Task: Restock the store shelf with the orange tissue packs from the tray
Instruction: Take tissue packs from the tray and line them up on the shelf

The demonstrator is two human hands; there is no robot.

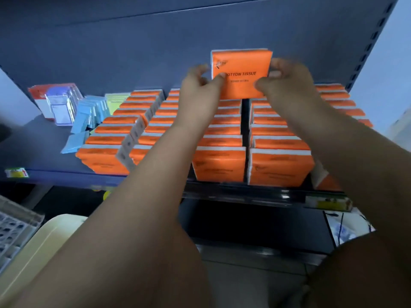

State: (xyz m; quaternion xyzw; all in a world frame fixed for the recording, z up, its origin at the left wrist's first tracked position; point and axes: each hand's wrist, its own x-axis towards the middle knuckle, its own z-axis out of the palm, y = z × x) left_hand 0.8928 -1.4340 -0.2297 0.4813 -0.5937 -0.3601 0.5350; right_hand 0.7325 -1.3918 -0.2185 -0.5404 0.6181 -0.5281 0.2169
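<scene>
Head view: both my arms reach out over the shelf (44,138). My left hand (198,90) and right hand (287,83) clamp one orange tissue pack (241,63) between them, thumbs on its front face, fingers around the side edges. The pack is upright, printed "COTTON TISSUE", raised above the rows at the back, close to the dark back panel (133,47).

Below it the shelf is packed with rows of orange packs (222,165), standing front to back, touching one another. A narrow dark gap (244,121) runs between the two middle rows. The front packs sit right at the shelf lip (244,194). The right rows run up to the slotted upright (367,56); no open room there. Open shelf surface lies only at far left, in front of the small goods.

Left of the orange rows: a fan of light blue packets (89,114), one lying flat near the edge, then clear plastic boxes (60,105) beside a red-and-white box. A strip of white tags (133,134) lies across the left orange rows.

Lower left, a cream tray (44,241) edge shows under my left forearm; contents are hidden. A grey crate (13,227) sits just beside it.
</scene>
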